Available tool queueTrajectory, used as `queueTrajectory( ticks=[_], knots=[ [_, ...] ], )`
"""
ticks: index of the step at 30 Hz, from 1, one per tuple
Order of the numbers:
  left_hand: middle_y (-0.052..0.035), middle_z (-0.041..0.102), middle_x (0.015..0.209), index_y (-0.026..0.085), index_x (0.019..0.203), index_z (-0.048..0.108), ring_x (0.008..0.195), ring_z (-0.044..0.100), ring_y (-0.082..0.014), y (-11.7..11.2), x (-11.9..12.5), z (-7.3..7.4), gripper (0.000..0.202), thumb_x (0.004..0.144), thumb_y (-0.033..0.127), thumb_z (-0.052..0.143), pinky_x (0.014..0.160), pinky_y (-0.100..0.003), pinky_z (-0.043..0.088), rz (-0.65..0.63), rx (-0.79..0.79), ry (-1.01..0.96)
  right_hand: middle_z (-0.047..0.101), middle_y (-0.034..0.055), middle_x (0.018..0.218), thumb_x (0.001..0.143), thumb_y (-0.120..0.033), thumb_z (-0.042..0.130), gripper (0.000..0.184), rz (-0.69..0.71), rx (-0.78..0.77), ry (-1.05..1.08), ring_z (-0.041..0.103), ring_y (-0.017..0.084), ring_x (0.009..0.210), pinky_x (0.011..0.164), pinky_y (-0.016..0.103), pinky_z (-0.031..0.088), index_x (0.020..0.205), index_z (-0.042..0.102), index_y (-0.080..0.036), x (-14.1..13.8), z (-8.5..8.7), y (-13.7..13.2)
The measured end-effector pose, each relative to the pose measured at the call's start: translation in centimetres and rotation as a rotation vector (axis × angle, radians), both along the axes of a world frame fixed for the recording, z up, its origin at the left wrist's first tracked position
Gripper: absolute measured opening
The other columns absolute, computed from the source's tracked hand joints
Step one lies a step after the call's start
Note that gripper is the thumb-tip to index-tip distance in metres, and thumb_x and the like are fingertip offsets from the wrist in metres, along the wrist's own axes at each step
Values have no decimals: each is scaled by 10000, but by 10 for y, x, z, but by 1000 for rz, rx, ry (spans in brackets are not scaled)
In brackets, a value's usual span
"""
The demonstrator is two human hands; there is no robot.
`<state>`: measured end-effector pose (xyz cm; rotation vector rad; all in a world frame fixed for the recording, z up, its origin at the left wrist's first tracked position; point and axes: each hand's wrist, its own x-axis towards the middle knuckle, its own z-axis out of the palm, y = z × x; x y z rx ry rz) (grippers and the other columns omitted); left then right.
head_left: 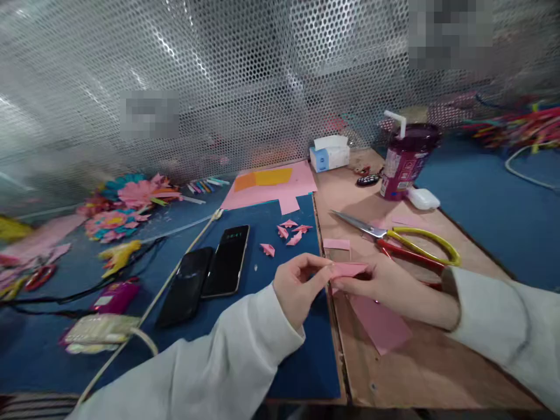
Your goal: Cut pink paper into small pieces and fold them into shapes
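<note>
At the far left, a heap of paper flowers (131, 195) lay smeared and out of focus, with some at the frame edge too blurred to name. Below them a magenta object (114, 296) and a pale bundle (98, 333) could not be made out. Two dark phones (186, 291) (227, 259) lay side by side on the blue part of the tabletop (262, 326), both with their screens up. Beyond them sat a scatter of small folded pink pieces (289, 232).

The left hand (300, 289) came in from a white sleeve cut off by the bottom edge. Its thumb and fingers were pinched together on the left end of the folded pink paper (349, 269). The paper was held just above the seam where the blue mat met the bare wood. The right hand (385, 286) gripped the paper's other end, fingers closed under it and covering much of its underside. How many folds the paper had could not be told.

A flat pink sheet (381, 326) lay on the wood, partly hidden beneath the right hand. Behind the hand lay scissors (394, 236) with yellow and red handles, the red one partly covered by the wrist. Farther back stood a tissue box (329, 153) and a purple cup (406, 160) with a straw, its label unreadable. Through the mesh screen (245, 76) everything was hazy.
</note>
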<state>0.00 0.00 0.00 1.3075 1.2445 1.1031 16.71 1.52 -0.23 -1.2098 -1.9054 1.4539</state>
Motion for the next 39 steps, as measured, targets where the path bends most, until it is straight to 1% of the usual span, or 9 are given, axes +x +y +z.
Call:
queueTrajectory(
  ticks=[4,8,13,16,22,25,29,35,39],
  knots=[
    [-28,688,725,139,733,661,646,602,-98,3,0,-2,131,699,265,663,646,-211,484,-8,8,0,645,14,702,761,-455,572,318,-12,48,-11,539,129,625,536,234,408,794,697,-165,2,-5,0],
    [-30,693,746,143,737,663,668,610,-103,3,0,-4,118,697,254,666,664,-215,487,-14,9,-16,590,-13,634,766,-437,564,289,15,66,20,496,110,576,491,221,377,753,663,-166,2,-9,3],
    [-29,695,748,147,746,668,675,617,-104,4,-1,-6,113,696,249,670,665,-208,489,-6,11,-44,603,-11,687,753,-379,577,226,66,23,75,516,116,624,543,229,411,766,647,-164,0,-9,6],
    [-28,696,753,150,749,672,676,615,-101,6,-1,-7,118,696,255,674,662,-202,486,-1,16,-45,614,-6,723,747,-399,587,247,77,0,98,524,119,646,569,236,418,798,647,-166,-1,-9,7],
    [-16,693,751,159,751,675,665,602,-85,9,-2,-10,125,695,270,679,648,-185,474,17,23,-53,572,-10,666,771,-432,564,289,108,19,73,478,105,593,540,234,377,762,636,-152,0,-15,9],
    [-11,683,722,157,735,668,644,592,-81,10,0,-10,121,684,266,684,628,-183,470,48,25,-68,549,-14,657,770,-412,571,266,89,32,72,462,99,586,534,229,364,752,614,-149,0,-15,11],
    [-8,665,685,148,718,650,625,585,-82,13,2,-10,128,667,259,686,641,-199,478,115,30,-119,534,-13,684,782,-391,557,240,68,45,66,465,98,613,547,223,369,735,564,-155,0,-8,11],
    [-15,652,689,139,731,633,622,591,-91,21,1,-17,164,666,284,673,651,-233,494,176,-19,-243,416,-46,614,838,-456,467,290,-67,7,51,378,73,518,481,207,335,743,468,-182,1,-1,6],
    [-14,651,685,137,731,624,617,593,-88,23,0,-20,159,667,275,670,649,-228,495,172,-20,-270,425,-49,582,845,-489,442,318,-90,-11,107,384,72,482,465,212,336,737,425,-190,0,-2,5]
  ],
)
